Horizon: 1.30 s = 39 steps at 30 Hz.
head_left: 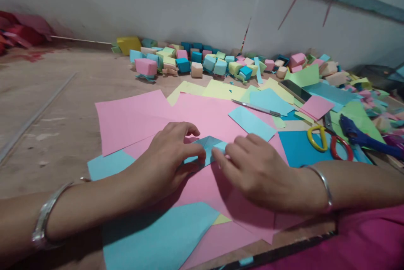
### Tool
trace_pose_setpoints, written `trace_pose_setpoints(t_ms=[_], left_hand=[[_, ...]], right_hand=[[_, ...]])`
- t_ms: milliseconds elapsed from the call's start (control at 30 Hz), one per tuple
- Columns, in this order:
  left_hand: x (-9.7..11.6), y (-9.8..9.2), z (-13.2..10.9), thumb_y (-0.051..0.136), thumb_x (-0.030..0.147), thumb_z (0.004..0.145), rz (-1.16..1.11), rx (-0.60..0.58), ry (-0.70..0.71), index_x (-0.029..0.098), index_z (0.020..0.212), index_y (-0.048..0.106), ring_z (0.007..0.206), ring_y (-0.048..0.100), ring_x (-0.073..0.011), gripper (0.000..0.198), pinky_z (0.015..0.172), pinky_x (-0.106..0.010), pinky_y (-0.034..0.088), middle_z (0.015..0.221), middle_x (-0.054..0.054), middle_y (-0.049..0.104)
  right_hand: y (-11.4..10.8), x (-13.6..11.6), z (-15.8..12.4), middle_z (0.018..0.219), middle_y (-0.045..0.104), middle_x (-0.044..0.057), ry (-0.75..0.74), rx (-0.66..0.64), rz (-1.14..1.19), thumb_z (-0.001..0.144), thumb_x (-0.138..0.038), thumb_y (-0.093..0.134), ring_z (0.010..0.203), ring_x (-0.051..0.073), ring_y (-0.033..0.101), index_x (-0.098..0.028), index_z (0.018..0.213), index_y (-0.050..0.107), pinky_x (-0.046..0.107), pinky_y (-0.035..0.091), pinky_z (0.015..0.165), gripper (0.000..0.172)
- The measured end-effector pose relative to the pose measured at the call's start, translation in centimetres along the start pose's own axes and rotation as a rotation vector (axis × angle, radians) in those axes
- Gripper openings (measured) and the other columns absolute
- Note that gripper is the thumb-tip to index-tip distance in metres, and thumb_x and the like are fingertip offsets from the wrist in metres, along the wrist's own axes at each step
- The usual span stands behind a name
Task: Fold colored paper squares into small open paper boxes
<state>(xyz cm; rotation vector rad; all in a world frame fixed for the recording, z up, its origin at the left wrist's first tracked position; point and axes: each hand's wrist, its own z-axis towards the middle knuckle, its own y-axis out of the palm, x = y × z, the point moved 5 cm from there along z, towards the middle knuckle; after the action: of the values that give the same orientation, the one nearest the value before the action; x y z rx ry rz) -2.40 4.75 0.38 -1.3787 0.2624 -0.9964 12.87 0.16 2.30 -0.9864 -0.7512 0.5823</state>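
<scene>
"Where is the work right now?"

"The small, folded light-blue paper piece (208, 152) is between the two hands, over a large pink paper sheet (202, 114), in the near half of the bench (57, 126)."

"And the fingers?"

"On the left hand (176, 152), thumb and forefinger pinch the piece's left end, while the others curl above it. On the right hand (255, 164) the foremost digit presses on its right part; whether the rest grip it too, I cannot tell."

"How much room around them?"

"Most is to the left: beyond the pink sheet's left edge the brown bench top runs on, crossed by a pale strip (38, 110). On the right it is tight. A light-blue rectangular paper (252, 122) sits just beyond the right hand, with a slim silvery pen-like tool (256, 107) near it. Past the wrist are scissors with yellow and red handles (317, 138) and a dark-blue tool with a long handle (360, 135)."

"What about the far and near edges?"

"Small multicoloured paper boxes (196, 70) line the far edge, close to the wall. Toward the near edge spreads a large light-blue paper sheet (154, 236), below the left forearm."
</scene>
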Motion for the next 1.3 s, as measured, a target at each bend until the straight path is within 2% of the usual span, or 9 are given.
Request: trace_pose_setpoints(t_ms=[100,167,367,600,700,833,1000,1133,1300], left_hand=[[0.0,0.0,-0.2,0.058,0.02,0.089,-0.004,0.0,-0.013,0.027,0.083,0.073,0.11,0.05,-0.0287,0.018,0.088,-0.048,0.047,0.121,-0.008,0.055],[-0.2,0.1,-0.2,0.058,0.021,0.088,-0.002,-0.009,0.004,0.026,0.08,0.073,0.11,0.05,-0.0289,0.018,0.088,-0.048,0.045,0.12,-0.008,0.056],[-0.9,0.2,0.1,0.063,0.02,0.084,0.003,-0.033,0.041,0.026,0.072,0.072,0.106,0.051,-0.0286,0.016,0.085,-0.046,0.043,0.115,-0.007,0.058],[-0.7,0.2,0.2,0.065,0.017,0.082,0.013,-0.018,0.032,0.026,0.069,0.072,0.101,0.052,-0.0274,0.017,0.084,-0.045,0.042,0.109,-0.006,0.061],[-0.5,0.1,0.2,0.065,0.018,0.083,0.02,-0.024,0.047,0.026,0.072,0.073,0.101,0.052,-0.027,0.015,0.085,-0.045,0.043,0.109,-0.007,0.061],[-0.8,0.0,0.5,0.069,0.025,0.083,0.09,-0.057,0.098,0.035,0.092,0.075,0.11,0.05,-0.0305,0.015,0.088,-0.049,0.043,0.121,-0.006,0.059],[-2.1,-0.3,1.0,0.078,0.042,0.075,0.178,-0.111,0.173,0.037,0.111,0.069,0.123,0.046,-0.0363,0.038,0.095,-0.054,0.042,0.135,-0.008,0.051],[-3.4,-0.7,0.8,0.079,0.045,0.073,0.169,-0.166,0.187,0.037,0.126,0.06,0.13,0.042,-0.0386,0.057,0.101,-0.055,0.041,0.146,-0.01,0.044],[-4.5,-1.0,0.4,0.083,0.047,0.067,0.111,-0.257,0.196,0.037,0.148,0.038,0.14,0.032,-0.044,0.093,0.106,-0.061,0.037,0.158,-0.013,0.032]], right_hand=[[0.2,-2.4,-1.0,0.065,0.054,0.002,-0.085,-0.116,0.032,0.094,-0.009,0.043,0.06,0.017,0.039,-0.009,0.11,0.062,0.035,0.021,0.057,0.025],[0.6,-3.2,-1.3,0.065,0.054,0.002,-0.112,-0.147,0.024,0.094,-0.01,0.043,0.058,0.017,0.041,-0.007,0.114,0.06,0.035,0.02,0.055,0.027],[1.3,-2.6,-1.1,0.056,0.053,0.003,-0.132,-0.167,-0.127,0.086,0.001,0.044,0.05,0.014,0.041,-0.005,0.091,0.065,0.033,0.014,0.052,0.022],[1.1,-0.8,-1.1,0.05,0.048,0.004,0.046,-0.238,-0.204,0.072,0.003,0.047,0.044,0.012,0.031,-0.015,0.06,0.052,0.033,0.009,0.052,0.022],[0.5,-1.6,-1.0,0.057,0.053,0.004,-0.02,-0.188,-0.184,0.082,0.001,0.046,0.05,0.014,0.039,-0.013,0.076,0.059,0.034,0.012,0.053,0.02],[0.7,-2.5,-0.7,0.059,0.053,0.0,-0.166,-0.149,-0.129,0.095,-0.005,0.044,0.051,0.013,0.04,-0.009,0.091,0.062,0.035,0.014,0.055,0.018],[1.4,-2.2,-0.8,0.058,0.053,0.0,-0.174,-0.133,-0.132,0.097,-0.007,0.045,0.05,0.012,0.039,-0.009,0.087,0.061,0.035,0.013,0.055,0.018],[1.3,-2.3,-0.8,0.056,0.052,-0.001,-0.169,-0.108,-0.133,0.097,-0.008,0.047,0.049,0.012,0.04,-0.009,0.085,0.06,0.035,0.013,0.054,0.018],[1.2,-2.4,-0.8,0.056,0.053,-0.001,-0.168,-0.099,-0.146,0.096,-0.007,0.048,0.049,0.012,0.04,-0.008,0.088,0.062,0.035,0.014,0.054,0.016]])
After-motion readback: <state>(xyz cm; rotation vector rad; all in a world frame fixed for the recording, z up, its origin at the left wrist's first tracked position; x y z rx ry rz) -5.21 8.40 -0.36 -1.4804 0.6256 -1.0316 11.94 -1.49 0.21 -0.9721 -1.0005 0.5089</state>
